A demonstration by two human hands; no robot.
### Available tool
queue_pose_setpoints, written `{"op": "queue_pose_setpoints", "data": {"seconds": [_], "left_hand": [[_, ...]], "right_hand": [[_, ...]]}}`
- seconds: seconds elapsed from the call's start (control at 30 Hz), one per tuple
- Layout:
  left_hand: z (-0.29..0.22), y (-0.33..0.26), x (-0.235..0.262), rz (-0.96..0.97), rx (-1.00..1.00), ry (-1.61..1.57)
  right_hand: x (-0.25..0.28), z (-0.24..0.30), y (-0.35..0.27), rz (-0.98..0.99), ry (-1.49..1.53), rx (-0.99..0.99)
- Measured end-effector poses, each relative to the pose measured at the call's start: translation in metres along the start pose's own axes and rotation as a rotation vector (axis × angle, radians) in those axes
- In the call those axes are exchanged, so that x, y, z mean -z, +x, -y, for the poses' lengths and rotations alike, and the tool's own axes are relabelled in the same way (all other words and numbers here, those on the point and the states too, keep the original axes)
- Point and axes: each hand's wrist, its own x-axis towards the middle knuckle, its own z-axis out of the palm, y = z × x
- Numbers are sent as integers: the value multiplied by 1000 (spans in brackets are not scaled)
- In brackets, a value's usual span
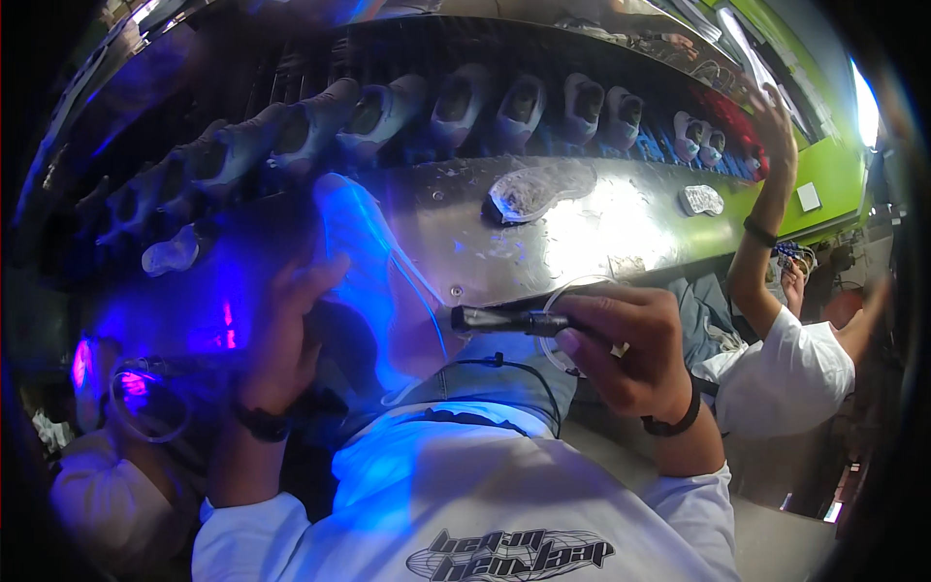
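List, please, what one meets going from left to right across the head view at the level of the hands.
Left hand → white shoe lit blue, held by that hand → dark pen-like torch → right hand gripping the torch → a co-worker's white sleeve.

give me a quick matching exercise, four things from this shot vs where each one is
Things:
1. left hand
2. right hand
3. loose sole
4. co-worker's raised hand

Places:
A. lying on the metal shelf
B. holding the white shoe lit blue
C. up at the far right end of the shoe row
D. gripping the dark pen-shaped lamp

Pairs: 1-B, 2-D, 3-A, 4-C
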Motion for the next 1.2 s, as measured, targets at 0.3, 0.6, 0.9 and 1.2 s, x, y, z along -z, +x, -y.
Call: {"op": "queue_pose_setpoints", "data": {"seconds": [0.3, 0.6, 0.9, 1.2], "left_hand": [[1, -15, -15, 9, 28, -202], [-1, -31, -46, 70, 28, -112], [18, -36, -25, 218, 758, -986], [11, -46, -58, 228, 704, -917]], "right_hand": [[26, -1, 25, 28, -128, 150], [35, -16, 38, -27, -116, 281], [33, -38, 42, -117, -23, 371], [14, -59, 17, -197, 206, 213]]}}
